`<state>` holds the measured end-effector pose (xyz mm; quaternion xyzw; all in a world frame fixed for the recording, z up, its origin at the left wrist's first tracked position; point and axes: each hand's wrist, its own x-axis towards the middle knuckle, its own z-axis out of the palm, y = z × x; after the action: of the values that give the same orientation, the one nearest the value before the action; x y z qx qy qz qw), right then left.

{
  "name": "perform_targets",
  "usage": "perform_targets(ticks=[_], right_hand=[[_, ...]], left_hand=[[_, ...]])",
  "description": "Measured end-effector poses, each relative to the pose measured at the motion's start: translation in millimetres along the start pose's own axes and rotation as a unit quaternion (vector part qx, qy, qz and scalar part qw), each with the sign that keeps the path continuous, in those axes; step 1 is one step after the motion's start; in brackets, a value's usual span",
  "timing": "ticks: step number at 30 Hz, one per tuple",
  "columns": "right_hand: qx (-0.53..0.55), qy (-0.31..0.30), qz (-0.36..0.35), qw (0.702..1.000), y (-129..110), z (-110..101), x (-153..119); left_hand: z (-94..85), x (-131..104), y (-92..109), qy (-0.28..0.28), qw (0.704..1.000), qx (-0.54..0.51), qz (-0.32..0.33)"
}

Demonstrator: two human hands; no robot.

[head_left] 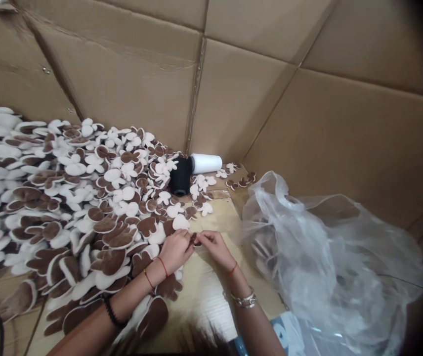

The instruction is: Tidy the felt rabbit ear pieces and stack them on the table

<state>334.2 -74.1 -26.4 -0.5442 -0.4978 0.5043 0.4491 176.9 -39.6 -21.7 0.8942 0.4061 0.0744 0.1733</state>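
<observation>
My left hand (175,251) and my right hand (214,246) meet at the right edge of a heap of plush cut-outs (111,237). Between their fingertips is a small brown fabric piece (195,240), pinched from both sides and mostly covered by the fingers. The cut-outs are brown on one face and white on the other, many shaped like rabbit heads or paws. Just beyond the left hand, a white cut-out (181,222) lies on the table. Both hands are closed.
Behind the hands, a black thread cone (181,176) stands beside a white thread cone (206,163) lying on its side. A translucent plastic bag (308,247) spreads over the right side. Tall cardboard walls (141,84) border the back of the pale tabletop (211,291).
</observation>
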Motion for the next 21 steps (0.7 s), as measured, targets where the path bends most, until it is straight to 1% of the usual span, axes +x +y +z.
perform_targets(ticks=[2,5,7,10,13,16,19,21], right_hand=[[0.007,0.018,-0.012,1.000,-1.1,3.5,-0.8],[-0.015,0.032,-0.029,0.999,-0.9,5.7,-2.6],[-0.036,0.020,-0.038,0.998,-0.6,5.5,-3.8],[-0.060,-0.014,-0.038,0.997,-1.6,5.3,-5.2],[-0.061,-0.055,-0.024,0.996,-5.1,7.1,-5.9],[-0.040,-0.085,0.009,0.996,-10.0,9.3,-6.2],[-0.006,-0.085,0.036,0.996,-13.4,10.5,-6.1],[0.019,-0.074,0.050,0.996,-14.1,11.0,-5.9]], left_hand=[[-1.5,0.3,-0.7,0.018,0.999,-0.026,-0.015],[-4.3,0.4,-1.1,0.045,0.996,-0.061,-0.036],[-6.1,0.6,-1.3,0.055,0.994,-0.085,-0.048],[-8.9,1.6,-1.8,0.063,0.986,-0.136,-0.073],[-11.8,2.5,-2.6,0.066,0.971,-0.211,-0.095],[-13.6,2.7,-3.1,0.067,0.961,-0.243,-0.117],[-14.0,2.4,-3.1,0.063,0.959,-0.250,-0.122],[-13.6,2.5,-3.2,0.061,0.959,-0.249,-0.123]])
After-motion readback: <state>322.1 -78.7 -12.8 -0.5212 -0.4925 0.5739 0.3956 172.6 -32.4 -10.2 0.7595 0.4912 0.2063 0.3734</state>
